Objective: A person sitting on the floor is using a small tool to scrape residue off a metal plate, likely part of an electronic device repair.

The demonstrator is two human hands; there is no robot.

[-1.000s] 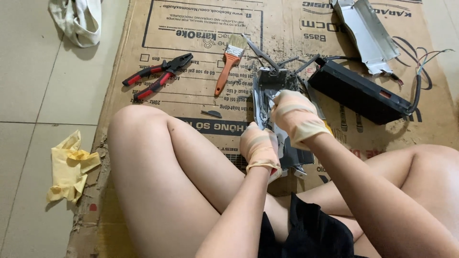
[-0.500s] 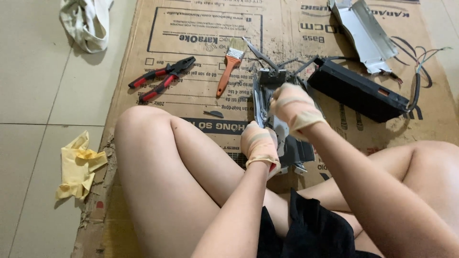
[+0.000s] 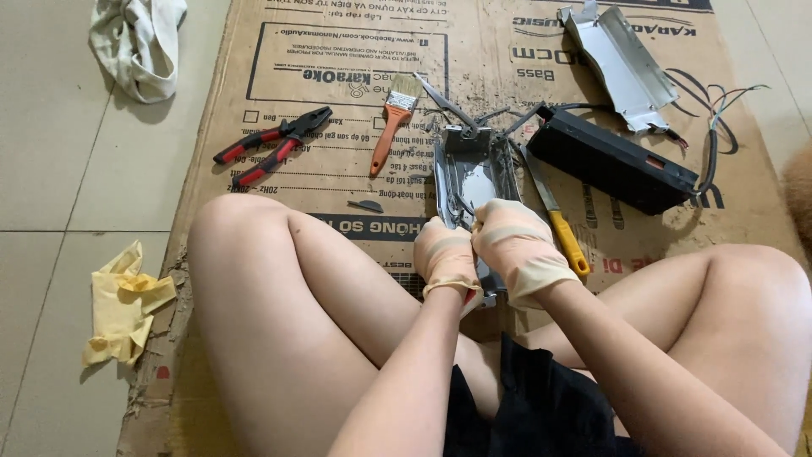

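Gloved left hand (image 3: 447, 256) and right hand (image 3: 518, 247): both closed on metal casing (image 3: 470, 173). Beside: brush (image 3: 392, 118), pliers (image 3: 272, 144), black box (image 3: 611, 158).

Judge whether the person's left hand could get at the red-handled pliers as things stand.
Probably yes. The pliers lie in the open on the cardboard, beyond the raised left knee. But the left hand is busy on the metal casing and must let go.

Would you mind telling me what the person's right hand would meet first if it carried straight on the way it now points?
The right hand points up and left, along the grey metal housing it already touches; past that, probably the paintbrush. Depth is unclear.
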